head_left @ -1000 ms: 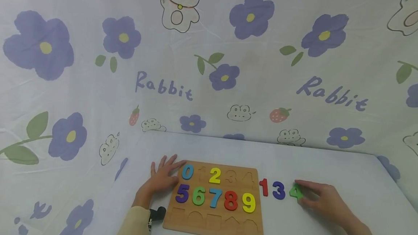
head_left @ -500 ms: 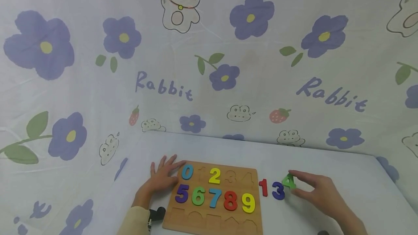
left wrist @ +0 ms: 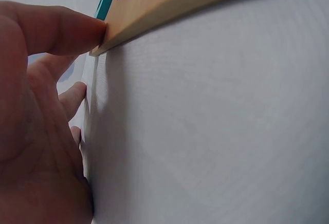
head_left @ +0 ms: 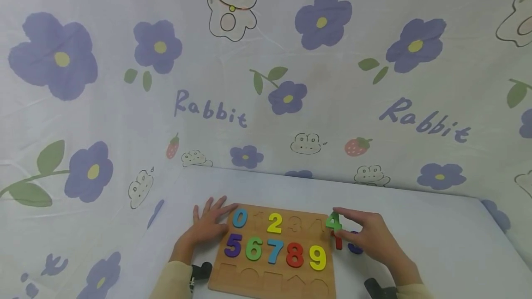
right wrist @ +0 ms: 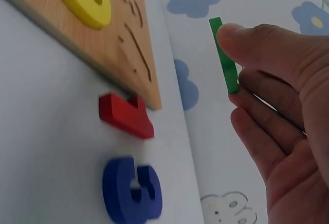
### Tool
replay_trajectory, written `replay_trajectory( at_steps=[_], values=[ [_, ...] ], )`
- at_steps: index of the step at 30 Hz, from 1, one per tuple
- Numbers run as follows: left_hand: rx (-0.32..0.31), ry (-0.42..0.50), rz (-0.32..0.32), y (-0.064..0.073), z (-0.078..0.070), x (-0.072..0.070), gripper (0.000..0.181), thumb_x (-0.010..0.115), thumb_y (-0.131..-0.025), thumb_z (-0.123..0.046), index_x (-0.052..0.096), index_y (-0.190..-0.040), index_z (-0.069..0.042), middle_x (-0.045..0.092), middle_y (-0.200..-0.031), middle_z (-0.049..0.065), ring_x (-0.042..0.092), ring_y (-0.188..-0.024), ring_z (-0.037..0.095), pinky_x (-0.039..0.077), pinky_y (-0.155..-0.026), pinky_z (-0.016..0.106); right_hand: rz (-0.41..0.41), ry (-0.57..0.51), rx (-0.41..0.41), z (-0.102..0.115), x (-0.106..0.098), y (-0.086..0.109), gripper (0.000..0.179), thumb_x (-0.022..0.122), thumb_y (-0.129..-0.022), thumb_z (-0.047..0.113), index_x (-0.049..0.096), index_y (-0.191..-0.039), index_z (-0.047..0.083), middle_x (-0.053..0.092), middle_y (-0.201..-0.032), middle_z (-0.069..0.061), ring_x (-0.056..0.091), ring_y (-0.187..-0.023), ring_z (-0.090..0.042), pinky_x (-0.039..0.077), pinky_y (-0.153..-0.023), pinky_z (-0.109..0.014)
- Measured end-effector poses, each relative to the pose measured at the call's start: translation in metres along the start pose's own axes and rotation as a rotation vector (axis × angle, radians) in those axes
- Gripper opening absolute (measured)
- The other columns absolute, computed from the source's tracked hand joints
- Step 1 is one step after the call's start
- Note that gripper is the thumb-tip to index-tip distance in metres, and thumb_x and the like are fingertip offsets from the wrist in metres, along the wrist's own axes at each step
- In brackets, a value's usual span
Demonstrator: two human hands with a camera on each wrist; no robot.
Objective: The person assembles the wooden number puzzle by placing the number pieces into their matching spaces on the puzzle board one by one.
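R hand (head_left: 375,236) pinches green 4 (head_left: 332,221), lifted nr R edge of board (head_left: 278,267), gap hard to judge; red 1 (right wrist: 126,116) & blue 3 (right wrist: 121,190) on table (head_left: 453,234); L hand (head_left: 205,226), fingers spread, touches board's L side

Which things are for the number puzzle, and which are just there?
Probably for the puzzle:
green number 4, in the right hand
brown wooden board, touched by the left hand
seven colourful numbers on it
loose red number 1 and dark blue number 3

Just there:
white table
white cloth with purple flowers
black wrist gadgets
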State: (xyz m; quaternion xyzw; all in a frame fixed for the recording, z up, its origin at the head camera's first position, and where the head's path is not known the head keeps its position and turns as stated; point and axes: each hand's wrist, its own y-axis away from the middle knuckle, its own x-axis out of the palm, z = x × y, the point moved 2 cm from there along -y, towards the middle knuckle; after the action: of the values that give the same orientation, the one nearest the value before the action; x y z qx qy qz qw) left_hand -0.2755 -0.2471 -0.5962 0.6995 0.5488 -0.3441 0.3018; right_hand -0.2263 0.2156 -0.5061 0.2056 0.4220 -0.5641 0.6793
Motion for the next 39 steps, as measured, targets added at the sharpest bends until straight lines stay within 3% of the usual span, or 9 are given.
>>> replay_trajectory(
  at_steps=[7, 10, 12, 16, 21, 25, 34, 39],
  values=[
    [-0.001, 0.010, 0.002, 0.001, 0.000, -0.001, 0.072, 0.068, -0.089, -0.022, 0.058, -0.160, -0.032, 0.026, -0.183, 0.011, 0.000, -0.170, 0.050, -0.018, -0.126, 0.079, 0.050, -0.017, 0.005, 0.010, 0.021, -0.016, 0.055, 0.090, -0.090, 0.020, 0.074, -0.143, 0.015, 0.078, -0.138, -0.008, 0.074, -0.127, -0.036, 0.062, -0.104, -0.057],
    [0.000, 0.012, 0.003, 0.003, -0.003, -0.003, 0.072, 0.067, -0.089, -0.021, 0.058, -0.160, -0.032, 0.026, -0.183, 0.011, 0.000, -0.170, 0.050, -0.019, -0.126, 0.078, 0.074, -0.038, 0.024, 0.009, 0.029, -0.021, 0.054, 0.090, -0.091, 0.021, 0.074, -0.143, 0.016, 0.078, -0.138, -0.007, 0.074, -0.109, -0.028, 0.067, -0.088, -0.038],
    [0.008, 0.015, -0.001, 0.004, -0.006, -0.004, 0.072, 0.066, -0.089, -0.021, 0.058, -0.160, -0.032, 0.027, -0.182, 0.012, 0.001, -0.170, 0.051, -0.019, -0.126, 0.079, 0.090, -0.056, 0.039, 0.008, 0.033, -0.024, 0.054, 0.090, -0.091, 0.022, 0.075, -0.142, 0.017, 0.078, -0.138, -0.007, 0.069, -0.100, -0.023, 0.062, -0.074, -0.027],
    [0.022, 0.032, -0.014, 0.005, -0.009, -0.005, 0.074, 0.065, -0.086, -0.019, 0.060, -0.158, -0.033, 0.029, -0.181, 0.017, 0.003, -0.168, 0.055, -0.019, -0.124, 0.081, 0.138, -0.123, 0.111, 0.003, 0.043, -0.025, 0.054, 0.090, -0.091, 0.021, 0.075, -0.143, 0.019, 0.078, -0.134, -0.006, 0.063, -0.084, -0.017, 0.055, -0.060, -0.024],
    [0.007, 0.026, -0.008, 0.006, -0.011, -0.005, 0.074, 0.064, -0.087, -0.019, 0.059, -0.160, -0.031, 0.028, -0.181, 0.016, 0.002, -0.169, 0.053, -0.018, -0.126, 0.079, 0.165, -0.157, 0.188, -0.004, 0.055, -0.026, 0.054, 0.091, -0.089, 0.020, 0.076, -0.141, 0.022, 0.078, -0.121, 0.001, 0.064, -0.084, -0.015, 0.060, -0.066, -0.025],
    [0.011, 0.040, -0.003, 0.008, -0.014, -0.009, 0.074, 0.065, -0.086, -0.017, 0.059, -0.159, -0.028, 0.029, -0.180, 0.019, 0.002, -0.168, 0.055, -0.018, -0.125, 0.081, 0.161, -0.117, 0.160, -0.007, 0.061, -0.026, 0.053, 0.092, -0.088, 0.021, 0.077, -0.139, 0.021, 0.078, -0.114, 0.005, 0.064, -0.088, -0.013, 0.059, -0.075, -0.023],
    [0.032, 0.057, -0.008, 0.011, -0.019, -0.012, 0.073, 0.065, -0.085, -0.018, 0.061, -0.158, -0.024, 0.031, -0.178, 0.024, 0.003, -0.166, 0.059, -0.017, -0.124, 0.083, 0.149, -0.089, 0.176, -0.005, 0.063, -0.024, 0.058, 0.093, -0.087, 0.020, 0.076, -0.142, 0.022, 0.077, -0.113, 0.007, 0.062, -0.087, -0.013, 0.057, -0.075, -0.023],
    [0.013, 0.044, 0.002, 0.010, -0.018, -0.011, 0.072, 0.067, -0.087, -0.016, 0.061, -0.158, -0.024, 0.030, -0.179, 0.020, 0.004, -0.168, 0.056, -0.017, -0.125, 0.082, 0.143, -0.071, 0.168, -0.003, 0.055, -0.021, 0.060, 0.093, -0.088, 0.023, 0.074, -0.145, 0.023, 0.078, -0.119, 0.006, 0.062, -0.088, -0.013, 0.057, -0.075, -0.024]
  ],
)
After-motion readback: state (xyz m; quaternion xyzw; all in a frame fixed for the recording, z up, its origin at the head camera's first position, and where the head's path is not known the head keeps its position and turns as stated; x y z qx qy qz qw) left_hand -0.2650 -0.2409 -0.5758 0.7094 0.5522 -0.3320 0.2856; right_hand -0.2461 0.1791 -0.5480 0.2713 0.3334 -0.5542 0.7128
